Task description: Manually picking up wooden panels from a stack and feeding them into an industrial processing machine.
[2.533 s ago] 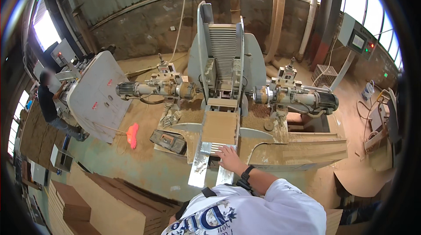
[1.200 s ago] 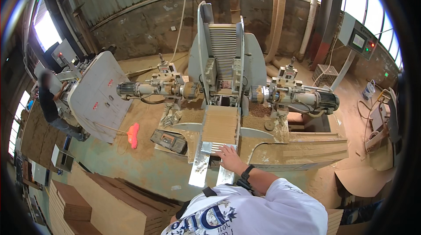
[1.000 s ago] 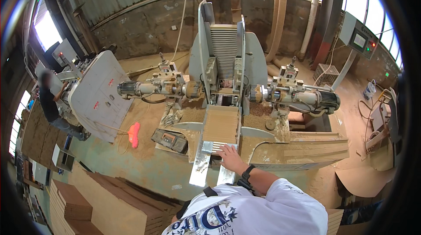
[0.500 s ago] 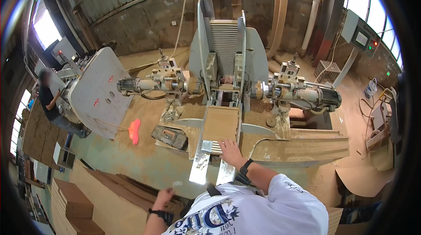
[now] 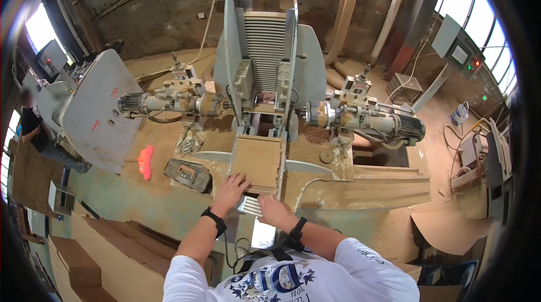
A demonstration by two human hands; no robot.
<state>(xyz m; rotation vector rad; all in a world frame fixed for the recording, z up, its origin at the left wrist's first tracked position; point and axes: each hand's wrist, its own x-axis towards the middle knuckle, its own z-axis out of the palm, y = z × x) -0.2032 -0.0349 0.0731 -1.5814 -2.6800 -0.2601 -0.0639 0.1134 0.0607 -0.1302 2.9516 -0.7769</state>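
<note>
A flat brown board (image 5: 255, 161), perhaps a stack of several panels, lies on the feed bed in front of a large grey machine (image 5: 264, 48). My left hand (image 5: 230, 191) rests on its near left corner with the fingers stretched out over it. Close to the board's near right corner is my right hand (image 5: 273, 212), seen from the back, its fingertips largely hidden. Metal slats (image 5: 249, 207) show between my hands, and a shiny metal rail (image 5: 263, 235) runs toward me below the right one.
Motor units flank the machine on the left (image 5: 163, 103) and right (image 5: 377, 119). Brown boards (image 5: 73, 257) are piled at lower left. A bright orange-pink object (image 5: 145, 162) lies on the floor. A control panel (image 5: 465, 54) stands at right; another person (image 5: 42, 133) stands far left.
My left hand has come up from the lower left onto the board's near left corner. The right hand has drawn slightly closer to me. The whole view has shifted.
</note>
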